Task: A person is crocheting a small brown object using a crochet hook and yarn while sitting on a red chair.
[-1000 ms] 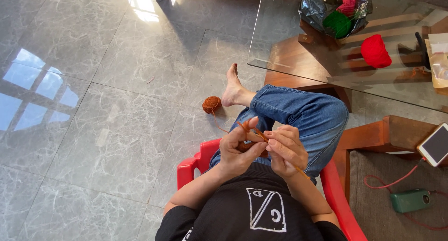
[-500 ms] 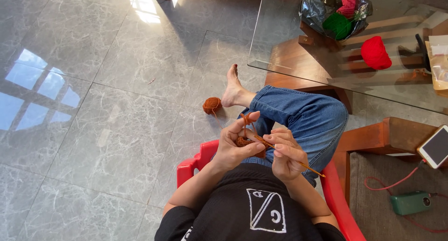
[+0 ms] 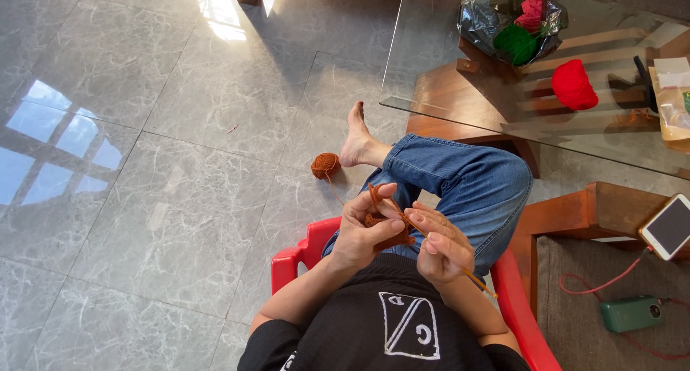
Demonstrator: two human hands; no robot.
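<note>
I sit in a red plastic chair (image 3: 296, 256) and look down at my lap. My left hand (image 3: 366, 223) pinches a small piece of rust-orange yarn work (image 3: 392, 234), with a strand looped over the forefinger. My right hand (image 3: 440, 243) grips a thin wooden crochet hook (image 3: 474, 276) whose tip reaches into the yarn work at the left hand. The two hands touch over my jeans. A strand runs down to an orange yarn ball (image 3: 325, 165) on the floor beside my bare foot (image 3: 357, 137).
A glass-topped wooden table (image 3: 445, 90) stands ahead, bearing a red yarn ball (image 3: 574, 85) and a plastic bag (image 3: 503, 19) with green and pink yarn. At right a phone (image 3: 669, 226) lies on a wooden ledge, cabled to a green power bank (image 3: 632, 313). Grey marble floor (image 3: 158, 162) spreads left.
My hands stay joined over my lap. The right hand has shifted slightly and the hook's tail now points down to the right. The yarn ball has not moved.
</note>
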